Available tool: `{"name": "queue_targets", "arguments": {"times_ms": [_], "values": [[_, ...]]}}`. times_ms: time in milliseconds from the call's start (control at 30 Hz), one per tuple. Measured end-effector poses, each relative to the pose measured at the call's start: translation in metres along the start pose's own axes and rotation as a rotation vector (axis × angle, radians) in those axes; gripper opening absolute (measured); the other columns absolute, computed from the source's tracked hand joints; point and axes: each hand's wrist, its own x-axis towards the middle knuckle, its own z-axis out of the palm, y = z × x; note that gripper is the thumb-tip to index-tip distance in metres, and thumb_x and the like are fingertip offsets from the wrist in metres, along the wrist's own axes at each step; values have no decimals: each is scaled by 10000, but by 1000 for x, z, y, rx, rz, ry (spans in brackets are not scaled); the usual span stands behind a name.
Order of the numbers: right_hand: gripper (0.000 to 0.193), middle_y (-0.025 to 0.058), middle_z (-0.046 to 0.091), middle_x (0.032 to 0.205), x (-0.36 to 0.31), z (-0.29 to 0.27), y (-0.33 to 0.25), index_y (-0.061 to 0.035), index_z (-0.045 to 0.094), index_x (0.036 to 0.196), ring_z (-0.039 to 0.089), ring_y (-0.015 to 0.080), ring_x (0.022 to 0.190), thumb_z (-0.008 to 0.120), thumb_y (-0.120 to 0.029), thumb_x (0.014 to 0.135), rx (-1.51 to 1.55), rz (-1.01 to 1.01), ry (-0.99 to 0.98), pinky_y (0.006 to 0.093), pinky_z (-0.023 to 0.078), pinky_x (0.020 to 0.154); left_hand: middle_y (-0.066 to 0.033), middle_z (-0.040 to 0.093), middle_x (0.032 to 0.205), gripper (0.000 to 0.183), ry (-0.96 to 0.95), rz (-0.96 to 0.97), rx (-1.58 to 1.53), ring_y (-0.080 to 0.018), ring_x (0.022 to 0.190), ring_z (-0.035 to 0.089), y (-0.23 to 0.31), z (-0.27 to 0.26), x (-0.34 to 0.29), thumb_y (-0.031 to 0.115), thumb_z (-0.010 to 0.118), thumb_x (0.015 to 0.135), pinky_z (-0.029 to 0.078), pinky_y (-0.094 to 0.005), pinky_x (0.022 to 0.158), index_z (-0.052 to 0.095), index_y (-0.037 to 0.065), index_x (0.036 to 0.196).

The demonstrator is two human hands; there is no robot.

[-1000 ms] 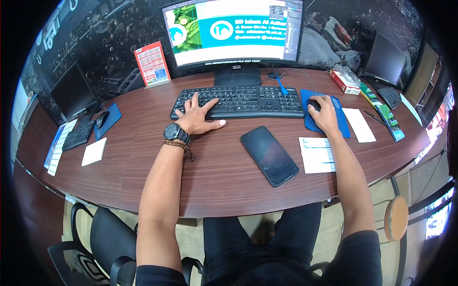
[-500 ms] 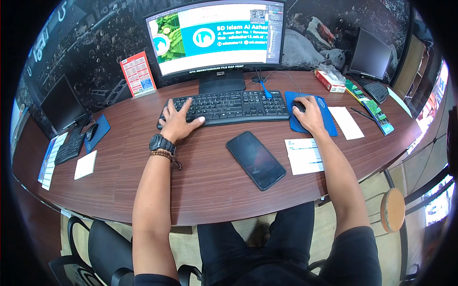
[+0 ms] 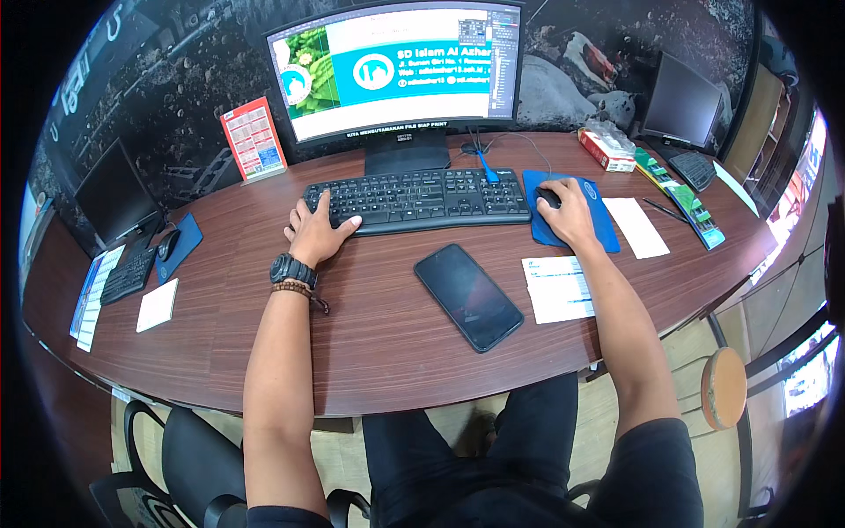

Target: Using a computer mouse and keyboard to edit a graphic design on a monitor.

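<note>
My left hand [image 3: 317,232] rests at the left end of a black keyboard [image 3: 414,201], fingers spread, thumb near the lower row and a finger on the keys. A dark watch and a beaded bracelet circle that wrist. My right hand [image 3: 569,213] is curled over a black computer mouse [image 3: 549,197] on a blue mouse pad [image 3: 606,231]; the palm covers part of the mouse. Behind the keyboard stands a curved monitor [image 3: 396,75] showing a teal banner design with a leafy picture. A black phone [image 3: 469,297] lies nearer me, left of a printed paper slip [image 3: 558,289].
A red-and-white desk calendar [image 3: 253,139] stands left of the monitor. To the right are a blank paper [image 3: 636,227], a red-and-white box [image 3: 607,148] and a green printed strip [image 3: 682,198]. Another monitor [image 3: 116,194] stands far left, one [image 3: 683,101] far right. An office chair [image 3: 202,458] is below left.
My left hand has shifted slightly left and toward me along the keyboard, its fingers less widely spread. The right hand stays on the mouse.
</note>
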Motion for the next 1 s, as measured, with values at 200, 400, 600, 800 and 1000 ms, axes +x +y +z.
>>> {"name": "queue_targets", "arguments": {"times_ms": [200,400,600,800,1000], "values": [[381,183,599,1225,0,-1,-2,-74,714,1161,619,381,1120,672,-240,821,8,16,-7,444,493,982,-295,259,1556,963,-12,0,-3,-486,1453,226,1,-2,-1,688,642,842,210,-632,1150,329,130,1562],[387,187,599,1228,-1,-2,-3,-65,712,1167,616,380,1122,675,-237,822,10,20,-10,442,490,983,-309,283,1541,944,3,3,2,-492,1454,223,-1,1,0,692,637,843,213,-630,1151,365,123,1545],[390,186,601,1229,-1,-1,-2,-55,710,1167,615,377,1128,679,-235,823,-8,18,-1,440,489,986,-317,348,1494,850,161,15,6,-470,1392,317,3,5,4,721,602,847,293,-551,1142,546,101,1425],[389,181,598,1243,-1,-2,-5,-56,708,1164,616,374,1131,676,-241,823,-8,25,-9,437,490,990,-330,327,1517,829,115,-26,23,-462,1414,317,10,0,3,775,498,873,299,-549,1146,590,142,1399],[387,181,599,1233,-2,-3,-6,-64,708,1164,616,377,1129,672,-244,824,-9,20,-2,439,490,987,-322,305,1527,835,64,-54,38,-468,1409,300,12,-2,4,781,504,861,273,-550,1149,571,161,1416]]}}
